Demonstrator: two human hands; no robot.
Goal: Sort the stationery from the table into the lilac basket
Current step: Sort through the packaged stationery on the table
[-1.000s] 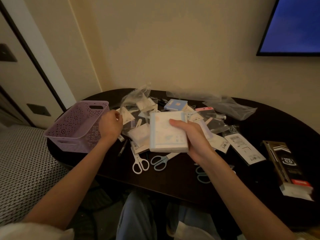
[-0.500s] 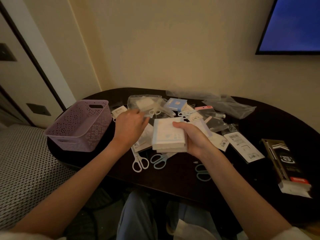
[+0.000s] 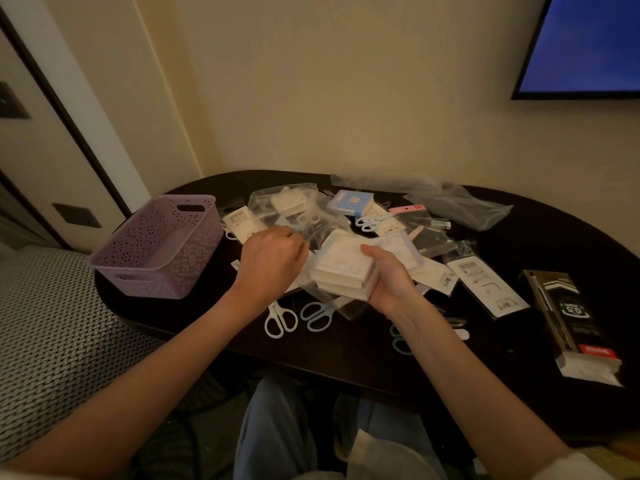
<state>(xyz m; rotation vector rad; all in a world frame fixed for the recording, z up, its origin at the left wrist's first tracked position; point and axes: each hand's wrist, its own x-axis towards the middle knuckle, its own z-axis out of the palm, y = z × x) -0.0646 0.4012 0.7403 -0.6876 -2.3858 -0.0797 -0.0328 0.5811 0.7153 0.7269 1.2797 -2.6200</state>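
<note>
Stack of white notepads (image 3: 341, 268) held above the table's middle in the right hand (image 3: 388, 275), thumb on top, fingers curled underneath. Left hand (image 3: 270, 261) just left of the stack, fingers curled, pinching the edge of a clear plastic bag (image 3: 298, 213) that rises over the pile; bag has pale items inside, can't tell which. Lilac basket (image 3: 156, 247) on the table's left end, well apart from the stack, near the left hand; nothing visible inside from this angle. Dark oval table (image 3: 346, 351) littered with packaged stationery: blue notepad (image 3: 349, 202) far centre, pale blue scissors (image 3: 370, 221) next to it, pink-topped packet (image 3: 410, 210) to its right. White scissors (image 3: 278, 322) and light blue scissors (image 3: 317, 315) lie side by side near the front edge below the hands. White barcode packet (image 3: 486, 287) right of the right hand, black pen box (image 3: 568, 320) at far right. Empty clear bags (image 3: 457, 206) at the far side. Blue screen (image 3: 588, 43) on the wall, upper right.
</note>
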